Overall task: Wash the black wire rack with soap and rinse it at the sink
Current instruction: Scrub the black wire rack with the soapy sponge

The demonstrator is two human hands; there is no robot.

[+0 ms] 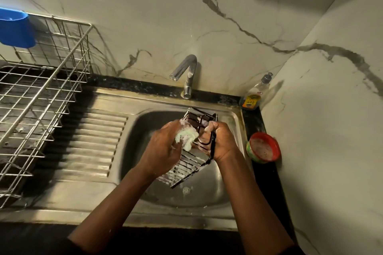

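The black wire rack (187, 168) hangs tilted over the steel sink bowl (209, 190), with soap foam on its lower bars. My right hand (222, 143) grips the rack's upper right edge. My left hand (163, 147) holds a pale green soapy sponge (186, 136) and presses it against the rack's left side. The chrome tap (187, 74) stands behind the bowl, and no water shows at its spout.
A steel wire dish basket (41, 97) sits on the left, with a blue plastic cup (15, 28) hooked on its far rim. The ribbed drainboard (93, 143) lies beside the bowl. A dish soap bottle (253, 97) and a red-rimmed soap tub (263, 147) stand at the right wall.
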